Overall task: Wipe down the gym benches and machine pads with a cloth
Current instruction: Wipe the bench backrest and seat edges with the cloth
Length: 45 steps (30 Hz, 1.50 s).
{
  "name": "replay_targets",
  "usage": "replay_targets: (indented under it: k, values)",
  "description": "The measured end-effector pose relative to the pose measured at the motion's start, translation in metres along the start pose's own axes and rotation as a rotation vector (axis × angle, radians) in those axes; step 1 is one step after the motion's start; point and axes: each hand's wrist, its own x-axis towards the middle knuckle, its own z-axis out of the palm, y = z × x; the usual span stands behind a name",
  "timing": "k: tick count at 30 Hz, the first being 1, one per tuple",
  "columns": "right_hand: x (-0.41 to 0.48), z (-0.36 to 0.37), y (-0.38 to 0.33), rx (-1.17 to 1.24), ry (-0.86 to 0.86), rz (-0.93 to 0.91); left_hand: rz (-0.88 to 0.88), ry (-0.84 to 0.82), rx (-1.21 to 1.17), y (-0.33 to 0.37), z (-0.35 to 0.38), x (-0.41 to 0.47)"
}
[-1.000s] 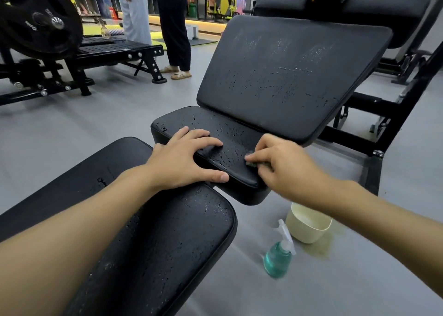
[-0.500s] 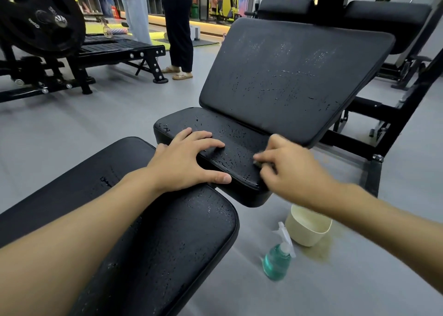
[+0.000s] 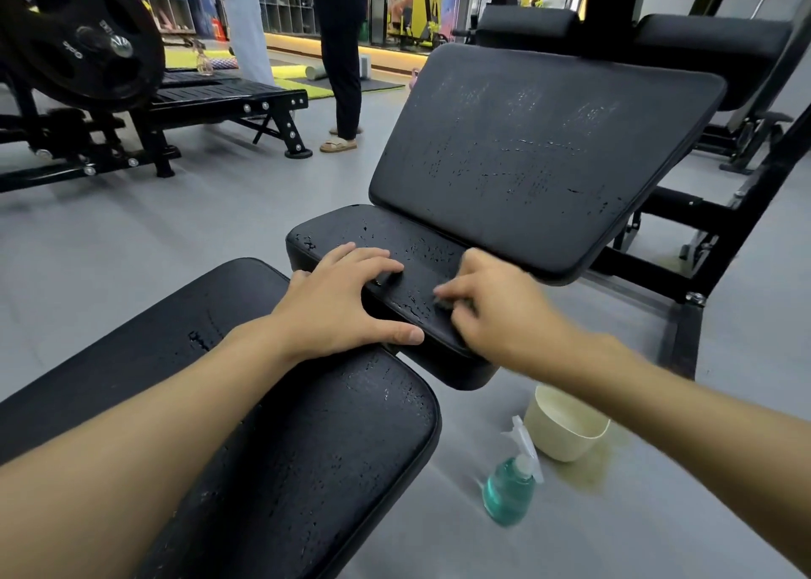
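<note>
Black pad (image 3: 351, 232): wet, beaded, below tilted backrest (image 3: 526, 148).
Left hand (image 3: 342, 302): flat on pad, fingers spread.
Right hand (image 3: 496, 311): blurred, fingers curled over cloth (image 3: 447, 304).
Cloth: dark, on pad's right end.
Floor (image 3: 131, 249): bottle (image 3: 509, 491), bowl (image 3: 566, 429).

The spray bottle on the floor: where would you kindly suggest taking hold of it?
The spray bottle stands upright, so probably come from above and grip round the narrow neck under its white trigger head, where the teal body widens below.
</note>
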Motion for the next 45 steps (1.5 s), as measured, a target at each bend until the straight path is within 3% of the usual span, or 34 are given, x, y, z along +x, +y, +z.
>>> replay_targets:
  k: [3, 8, 11, 18, 22, 25, 32, 34, 37, 40, 45]
  values:
    - [-0.007, 0.002, -0.009, 0.099, -0.071, -0.173, 0.000, -0.021, 0.005, -0.001, -0.003, 0.001]
    - [0.046, 0.004, 0.052, -0.078, 0.004, 0.190, -0.042, -0.088, 0.015, -0.014, -0.023, 0.010]
    - [0.051, 0.007, 0.045, -0.114, -0.003, 0.239, -0.136, -0.057, 0.036, -0.022, -0.022, 0.015]
    - [0.024, 0.014, -0.009, 0.113, -0.088, -0.170, -0.186, 0.002, 0.044, -0.032, -0.031, 0.028]
    - [0.066, 0.013, 0.047, -0.058, -0.012, 0.074, -0.214, 0.021, 0.034, -0.041, -0.027, 0.031]
    - [0.076, 0.016, 0.046, -0.098, 0.007, 0.206, -0.246, 0.011, 0.039, -0.043, -0.025, 0.034]
    - [0.047, 0.027, -0.021, 0.156, -0.113, -0.230, -0.249, 0.092, 0.024, -0.047, -0.025, 0.035]
    - [0.066, 0.028, 0.001, 0.106, -0.065, -0.173, -0.255, 0.089, 0.004, -0.049, -0.026, 0.036]
    - [0.101, 0.031, 0.041, -0.038, 0.017, 0.073, -0.244, 0.107, -0.033, -0.054, -0.028, 0.038]
    - [0.111, 0.038, 0.037, -0.057, 0.024, 0.185, -0.247, 0.137, -0.049, -0.053, -0.028, 0.038]
    - [0.080, 0.041, -0.025, 0.119, -0.034, -0.177, -0.259, 0.174, -0.040, -0.052, -0.025, 0.037]
